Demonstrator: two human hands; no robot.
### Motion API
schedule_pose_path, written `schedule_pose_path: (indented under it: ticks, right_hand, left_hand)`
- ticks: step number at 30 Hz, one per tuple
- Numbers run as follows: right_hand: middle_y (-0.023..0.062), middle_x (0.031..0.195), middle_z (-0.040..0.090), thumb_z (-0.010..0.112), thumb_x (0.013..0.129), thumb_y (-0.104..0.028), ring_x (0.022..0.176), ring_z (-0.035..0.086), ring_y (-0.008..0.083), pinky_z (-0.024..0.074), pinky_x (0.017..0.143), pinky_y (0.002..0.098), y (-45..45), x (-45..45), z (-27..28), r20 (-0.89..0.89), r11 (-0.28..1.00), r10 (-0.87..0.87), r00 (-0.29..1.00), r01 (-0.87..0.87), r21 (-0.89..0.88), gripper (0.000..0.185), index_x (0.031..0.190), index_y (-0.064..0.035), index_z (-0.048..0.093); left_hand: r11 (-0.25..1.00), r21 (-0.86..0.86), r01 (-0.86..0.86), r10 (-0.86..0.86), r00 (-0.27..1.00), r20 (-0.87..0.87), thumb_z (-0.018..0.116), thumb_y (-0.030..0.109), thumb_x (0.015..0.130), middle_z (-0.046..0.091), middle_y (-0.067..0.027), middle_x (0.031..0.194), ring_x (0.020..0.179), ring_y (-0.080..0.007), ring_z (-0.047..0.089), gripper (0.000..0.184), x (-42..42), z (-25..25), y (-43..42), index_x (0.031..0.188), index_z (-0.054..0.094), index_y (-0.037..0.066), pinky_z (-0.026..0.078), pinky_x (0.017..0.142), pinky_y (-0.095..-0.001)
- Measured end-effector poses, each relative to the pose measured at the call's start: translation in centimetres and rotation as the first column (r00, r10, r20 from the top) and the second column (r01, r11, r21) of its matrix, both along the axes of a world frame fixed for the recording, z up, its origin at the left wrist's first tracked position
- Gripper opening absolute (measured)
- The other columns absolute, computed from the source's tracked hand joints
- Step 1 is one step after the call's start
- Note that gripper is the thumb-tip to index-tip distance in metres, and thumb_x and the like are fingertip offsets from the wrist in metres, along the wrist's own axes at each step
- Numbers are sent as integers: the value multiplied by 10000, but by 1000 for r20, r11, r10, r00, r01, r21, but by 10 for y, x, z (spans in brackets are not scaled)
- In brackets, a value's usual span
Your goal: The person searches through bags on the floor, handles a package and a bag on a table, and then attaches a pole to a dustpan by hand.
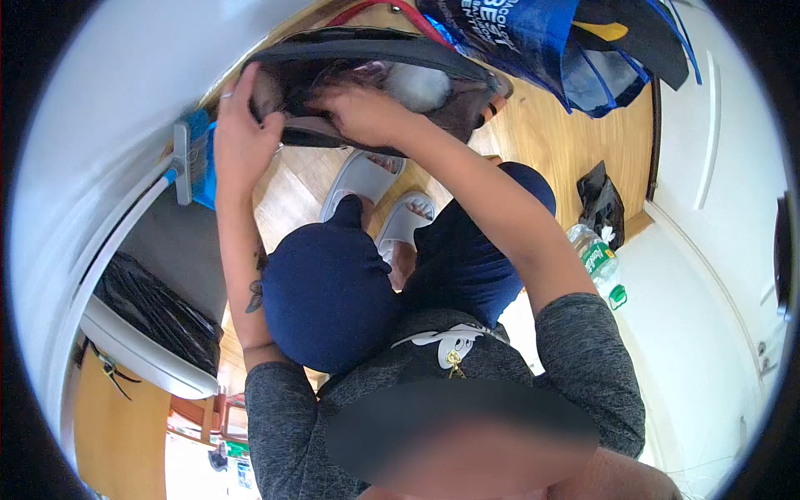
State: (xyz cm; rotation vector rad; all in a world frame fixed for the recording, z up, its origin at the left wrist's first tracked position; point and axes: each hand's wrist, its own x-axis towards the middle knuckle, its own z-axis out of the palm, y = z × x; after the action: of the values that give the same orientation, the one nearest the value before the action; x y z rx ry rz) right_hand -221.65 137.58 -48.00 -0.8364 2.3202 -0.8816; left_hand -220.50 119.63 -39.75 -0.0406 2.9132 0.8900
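Observation:
A dark bag (304, 48) lies open against the wall at the top of the view. My left hand (242, 137) is at the bag's left end, its fingers and thumb closed round the edge there. Inside the opening, my right hand (358, 112) reaches in from the right; its fingertips are hidden among dark contents. A whitish, translucent bundle (419, 87) lies in the bag to the right of my right hand.
A blue printed bag (517, 42) stands at the upper right. Right of my legs are a black plastic bag (602, 204) and a clear bottle (596, 254). A blue brush (196, 158) leans at left, above a bin with a black liner (154, 312).

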Motion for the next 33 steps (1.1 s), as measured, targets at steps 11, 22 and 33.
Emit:
schedule_pose_path:
  ticks: [11, 22, 33]
  right_hand:
    - [99, 986, 618, 480, 757, 45, 957, 571, 249, 436, 849, 327, 188, 5, 144, 85, 871, -450, 889, 458, -175, 312, 1024, -41, 618]
    - [92, 1051, 600, 523, 673, 14, 1031, 523, 285, 328, 1006, 416, 271, 14, 133, -501, 650, -723, 475, 714, -261, 388, 1029, -106, 622]
    - [23, 738, 604, 607, 744, -187, 792, 583, 182, 174, 1085, 482, 234, 30, 96, -517, 798, -430, 740, 579, 166, 185, 912, -140, 669]
  left_hand:
    - [997, -32, 69, -57, 953, 296, 551, 51, 750, 483, -179, 1174, 1115, -320, 464, 420, -1, 6, -63, 1167, 526, 81, 385, 903, -349]
    - [792, 89, 604, -599, 797, -80, 577, 278, 837, 399, -248, 1305, 1193, -376, 409, 370, -90, 100, 187, 1165, 550, 107, 347, 957, -382]
    - [804, -174, 568, -581, 814, -27, 490, 24, 727, 529, -194, 1155, 879, -349, 574, 444, -127, 63, 238, 1167, 523, 67, 448, 784, -415]
